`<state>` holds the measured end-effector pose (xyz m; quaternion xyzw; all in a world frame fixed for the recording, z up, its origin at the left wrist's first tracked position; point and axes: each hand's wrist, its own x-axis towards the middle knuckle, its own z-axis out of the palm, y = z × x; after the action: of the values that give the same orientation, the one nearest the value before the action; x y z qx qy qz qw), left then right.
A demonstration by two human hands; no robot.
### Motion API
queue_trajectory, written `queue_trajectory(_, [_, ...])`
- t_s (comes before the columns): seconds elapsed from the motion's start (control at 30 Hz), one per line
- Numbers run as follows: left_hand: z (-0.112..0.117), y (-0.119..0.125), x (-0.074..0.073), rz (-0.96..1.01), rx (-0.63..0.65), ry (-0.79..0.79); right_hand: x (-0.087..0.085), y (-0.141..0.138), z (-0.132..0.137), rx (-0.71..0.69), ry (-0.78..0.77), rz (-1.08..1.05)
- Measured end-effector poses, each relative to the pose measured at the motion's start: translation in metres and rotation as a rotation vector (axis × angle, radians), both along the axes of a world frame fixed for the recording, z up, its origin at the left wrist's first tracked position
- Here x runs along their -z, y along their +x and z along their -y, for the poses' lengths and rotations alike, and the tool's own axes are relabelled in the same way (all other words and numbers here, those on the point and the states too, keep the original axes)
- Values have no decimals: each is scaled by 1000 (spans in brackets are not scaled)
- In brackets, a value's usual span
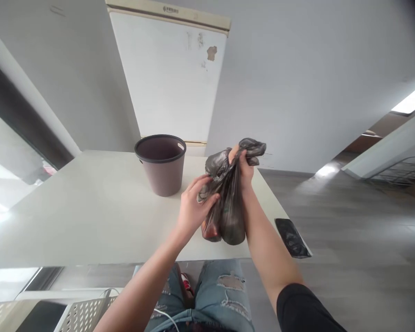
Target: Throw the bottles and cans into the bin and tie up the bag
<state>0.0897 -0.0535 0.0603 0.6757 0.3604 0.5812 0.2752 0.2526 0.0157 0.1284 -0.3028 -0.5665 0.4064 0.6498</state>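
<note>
A thin black plastic bag [232,207] hangs over the near part of the table, bulging at the bottom. Through the film something reddish shows on its left side; the contents are otherwise too veiled to name. High on the bag, my right hand [245,168] is wrapped round its gathered neck, and loose plastic puffs out above the fist. My left hand [195,203] pinches the bag's left side, with thumb and fingers on the crumpled film. Left of the bag, a brownish-purple bin [164,177] with a dark rim stands upright on the table.
The white table [100,207] spreads in front of me. A folded black plastic piece [292,237] lies at its right edge. Behind the table stands a white refrigerator [173,74] against the grey wall. Perforated baskets [85,316] are at the lower left.
</note>
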Motion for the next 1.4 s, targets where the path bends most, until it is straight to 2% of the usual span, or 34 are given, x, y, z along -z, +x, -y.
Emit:
queue_trajectory(0.07, [-7, -2, 8, 100, -22, -68, 4, 2, 4, -46, 55, -49])
queue_trajectory(0.13, [-16, -14, 13, 228, -14, -149, 2, 13, 9, -104, 85, -48])
queue_trajectory(0.27, [-23, -49, 18, 593, 123, -213, 1, 46, 21, -158, 73, -56])
queue_trajectory(0.37, [-17, -74, 25, 721, 235, -239, 15, 62, 34, -107, 116, -150])
queue_trajectory(0.47, [-5, -103, 36, 639, 303, -206, 34, 74, 52, -8, 170, -229])
queue_trajectory(0.53, [4, -124, 43, 513, 331, -133, 48, 84, 65, 75, 191, -273])
queue_trajectory(0.67, [22, -153, 46, 57, 378, 40, 80, 108, 87, 152, 276, -319])
queue_trajectory(0.73, [32, -156, 43, -220, 405, 137, 98, 118, 92, 139, 379, -327])
queue_trajectory(0.8, [41, -152, 42, -394, 418, 223, 113, 125, 92, 98, 493, -347])
queue_trajectory(0.87, [48, -146, 44, -391, 392, 275, 123, 130, 86, 7, 618, -382])
queue_trajectory(0.93, [52, -141, 49, -274, 345, 287, 127, 134, 80, -92, 722, -401])
queue_trajectory(1.0, [56, -139, 54, -140, 279, 279, 127, 137, 78, -140, 751, -398])
queue_trajectory(1.07, [59, -137, 58, -28, 191, 238, 126, 136, 82, -125, 701, -406])
queue_trajectory(1.13, [60, -133, 59, 51, 74, 147, 123, 130, 90, -74, 594, -418])
queue_trajectory(1.2, [58, -124, 56, 116, -52, 16, 115, 119, 96, -14, 397, -400])
queue_trajectory(1.27, [48, -111, 50, 174, -158, -105, 101, 107, 97, 29, 201, -376])
queue_trajectory(1.3, [41, -104, 46, 203, -188, -148, 92, 101, 95, 40, 151, -373])
queue_trajectory(1.4, [10, -80, 29, 302, -164, -206, 58, 88, 91, 70, 183, -377])
